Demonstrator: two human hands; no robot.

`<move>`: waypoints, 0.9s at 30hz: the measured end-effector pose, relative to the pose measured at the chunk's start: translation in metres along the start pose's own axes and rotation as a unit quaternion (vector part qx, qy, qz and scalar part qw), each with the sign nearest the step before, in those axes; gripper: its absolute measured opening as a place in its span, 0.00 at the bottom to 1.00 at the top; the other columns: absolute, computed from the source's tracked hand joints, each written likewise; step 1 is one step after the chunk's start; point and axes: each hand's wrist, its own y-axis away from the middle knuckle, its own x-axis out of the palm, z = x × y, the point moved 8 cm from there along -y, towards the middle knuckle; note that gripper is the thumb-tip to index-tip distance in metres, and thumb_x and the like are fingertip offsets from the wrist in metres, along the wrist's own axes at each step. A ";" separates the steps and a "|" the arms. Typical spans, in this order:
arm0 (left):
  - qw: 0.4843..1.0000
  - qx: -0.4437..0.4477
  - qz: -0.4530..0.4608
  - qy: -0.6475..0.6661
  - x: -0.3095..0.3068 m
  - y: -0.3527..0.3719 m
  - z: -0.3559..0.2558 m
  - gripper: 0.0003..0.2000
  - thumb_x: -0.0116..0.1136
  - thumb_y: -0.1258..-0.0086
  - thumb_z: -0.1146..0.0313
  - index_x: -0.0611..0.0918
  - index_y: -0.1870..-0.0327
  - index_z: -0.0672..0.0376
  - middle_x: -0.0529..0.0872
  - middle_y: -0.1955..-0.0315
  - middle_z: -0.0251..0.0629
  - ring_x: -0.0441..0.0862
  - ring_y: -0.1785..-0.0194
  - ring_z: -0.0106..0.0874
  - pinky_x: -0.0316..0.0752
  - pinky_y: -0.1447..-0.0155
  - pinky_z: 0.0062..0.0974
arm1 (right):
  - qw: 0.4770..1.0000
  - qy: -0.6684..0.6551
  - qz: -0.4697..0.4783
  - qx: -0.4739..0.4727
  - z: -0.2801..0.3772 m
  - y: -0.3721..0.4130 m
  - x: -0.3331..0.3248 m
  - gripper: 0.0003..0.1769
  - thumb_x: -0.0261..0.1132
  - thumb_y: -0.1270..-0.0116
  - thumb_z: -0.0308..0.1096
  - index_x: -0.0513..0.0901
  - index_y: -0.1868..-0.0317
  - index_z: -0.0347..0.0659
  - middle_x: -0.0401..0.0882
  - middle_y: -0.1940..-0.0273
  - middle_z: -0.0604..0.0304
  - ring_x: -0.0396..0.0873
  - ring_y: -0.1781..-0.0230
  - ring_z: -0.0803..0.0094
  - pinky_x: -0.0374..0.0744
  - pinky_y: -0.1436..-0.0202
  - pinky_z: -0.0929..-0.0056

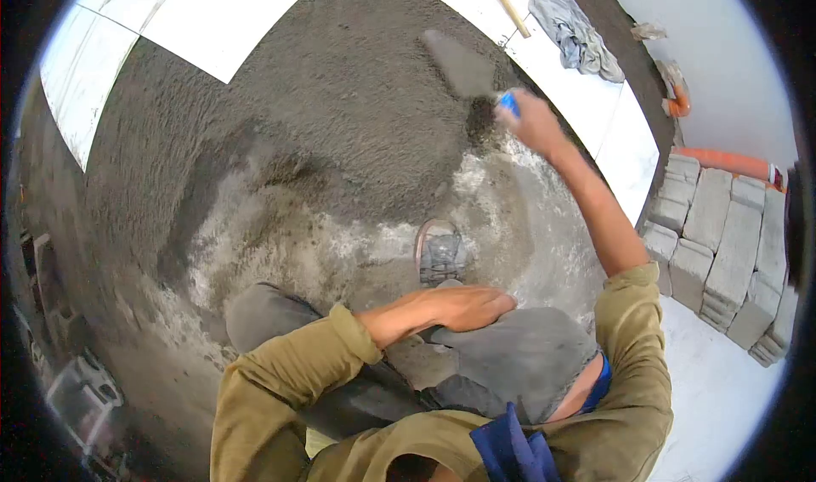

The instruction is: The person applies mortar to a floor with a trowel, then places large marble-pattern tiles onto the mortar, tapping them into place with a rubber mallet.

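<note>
My right hand [532, 123] is closed around the blue handle of a trowel [459, 64]. The trowel's blade lies flat against the grey mortar bed [340, 74], near the edge of the white tiles on the right. My left hand [472, 308] rests on my bent knee, back upward, with its fingers lying along the trouser leg and no object visible in it. Below the mortar's ragged front edge, my shoe [440, 252] stands on the bare, dusty floor [331, 257].
White tiles border the mortar at upper left [195, 23] and on the right [586, 108]. A wooden tool handle [506, 6] and a crumpled grey cloth [574, 27] lie on the right tiles. Stacked grey blocks [710, 218] and an orange pipe [731, 161] stand by the wall.
</note>
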 end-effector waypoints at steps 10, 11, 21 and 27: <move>1.000 -0.010 0.023 -0.008 -0.002 0.003 -0.001 0.19 0.35 0.22 0.64 0.77 0.44 0.65 0.79 0.45 0.57 0.75 0.39 0.51 0.69 0.36 0.41 | 0.999 0.017 -0.039 -0.025 -0.004 0.004 -0.002 0.25 0.64 0.35 0.50 0.82 0.46 0.40 0.83 0.49 0.47 0.81 0.49 0.50 0.79 0.45 0.56; 1.000 -0.008 0.022 -0.008 -0.003 0.004 -0.002 0.19 0.35 0.22 0.64 0.77 0.44 0.65 0.79 0.45 0.57 0.75 0.39 0.51 0.69 0.36 0.41 | 0.997 0.024 -0.068 -0.027 -0.024 -0.006 -0.006 0.25 0.64 0.35 0.51 0.82 0.47 0.39 0.84 0.51 0.47 0.81 0.50 0.49 0.79 0.47 0.55; 1.000 -0.013 0.004 0.013 -0.004 0.006 -0.001 0.21 0.35 0.22 0.63 0.78 0.45 0.68 0.79 0.45 0.58 0.76 0.40 0.51 0.69 0.37 0.41 | 0.957 -0.164 0.004 0.240 -0.096 -0.027 -0.013 0.24 0.61 0.32 0.52 0.82 0.56 0.35 0.84 0.63 0.39 0.83 0.60 0.43 0.78 0.54 0.51; 0.999 -0.014 -0.028 0.030 -0.005 0.013 -0.001 0.21 0.34 0.23 0.62 0.79 0.47 0.68 0.80 0.48 0.58 0.77 0.42 0.52 0.70 0.39 0.41 | 0.963 0.069 -0.091 0.243 -0.132 0.007 -0.038 0.22 0.62 0.39 0.46 0.80 0.55 0.35 0.84 0.59 0.37 0.82 0.54 0.40 0.77 0.49 0.48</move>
